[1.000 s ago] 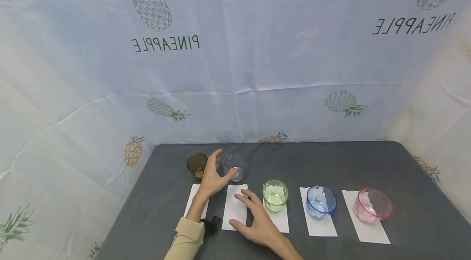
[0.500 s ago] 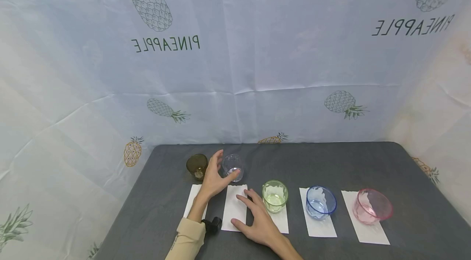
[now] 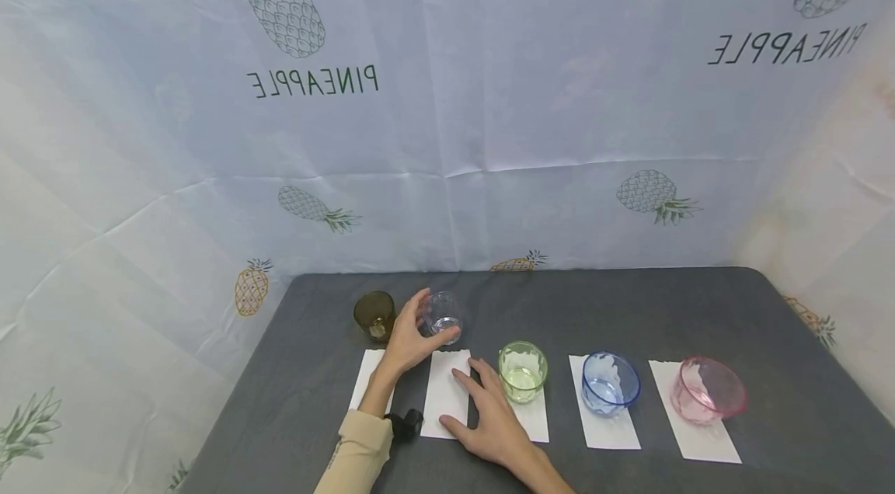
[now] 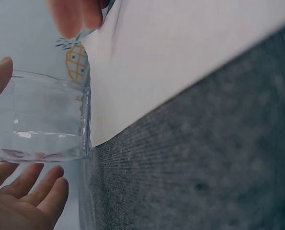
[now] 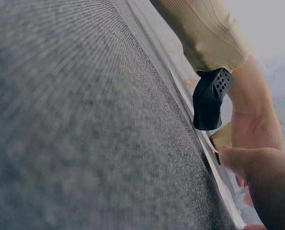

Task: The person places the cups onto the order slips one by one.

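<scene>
My left hand (image 3: 408, 342) reaches around a clear glass cup (image 3: 442, 306) standing upright on the dark table. In the left wrist view the thumb lies at one side of the clear cup (image 4: 46, 112), and spread fingers (image 4: 34, 189) lie close along the other. A brown glass cup (image 3: 374, 315) stands just left of this hand. My right hand (image 3: 492, 422) hovers beside a white paper strip (image 3: 445, 393), thumb and fingers spread apart, holding nothing. Right of its fingertips, a green glass cup (image 3: 523, 372) sits on another strip.
Farther right, a blue-rimmed glass bowl (image 3: 611, 384) and a pink glass bowl (image 3: 708, 391) stand on white strips. One more strip (image 3: 367, 377) lies partly under the left forearm. A black wrist camera (image 3: 405, 426) sits on the left wrist. A pineapple-print cloth (image 3: 447, 106) hangs behind the table.
My left hand has shifted slightly right, its fingers and thumb drawing closer around the clear cup. My right hand has edged slightly right. The cups have stayed in place.
</scene>
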Available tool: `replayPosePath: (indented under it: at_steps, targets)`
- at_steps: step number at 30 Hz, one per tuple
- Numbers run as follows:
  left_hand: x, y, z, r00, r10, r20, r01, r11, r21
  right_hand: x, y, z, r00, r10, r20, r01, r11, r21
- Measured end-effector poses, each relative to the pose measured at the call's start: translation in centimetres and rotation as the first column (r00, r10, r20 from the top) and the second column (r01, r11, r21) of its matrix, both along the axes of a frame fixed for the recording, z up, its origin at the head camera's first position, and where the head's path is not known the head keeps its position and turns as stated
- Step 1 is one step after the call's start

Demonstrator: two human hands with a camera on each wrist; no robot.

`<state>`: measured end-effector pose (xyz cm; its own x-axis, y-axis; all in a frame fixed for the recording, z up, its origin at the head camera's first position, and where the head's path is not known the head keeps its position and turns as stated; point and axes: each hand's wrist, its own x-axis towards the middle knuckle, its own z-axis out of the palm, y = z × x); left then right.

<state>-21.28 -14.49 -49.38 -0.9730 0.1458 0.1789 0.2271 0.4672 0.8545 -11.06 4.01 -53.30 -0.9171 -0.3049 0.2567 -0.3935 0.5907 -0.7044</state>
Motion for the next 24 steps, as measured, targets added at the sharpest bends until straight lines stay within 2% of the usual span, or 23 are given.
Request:
replayPosePath:
  at_steps: [14, 24]
  targets:
    - [-0.11, -0.01, -0.23, 1.0, -0.023, 0.001, 0.023, 1.0, 0.012, -0.09, -0.05, -0.01, 1.0, 0.006, 0.007, -0.006, 1.0, 0.02]
    - [-0.12, 0.01, -0.17, 1.0, -0.026, 0.006, 0.026, 1.0, 0.003, -0.18, 0.11, 0.51, 0.998, 0.036, 0.056, -0.038, 0.999, 0.033]
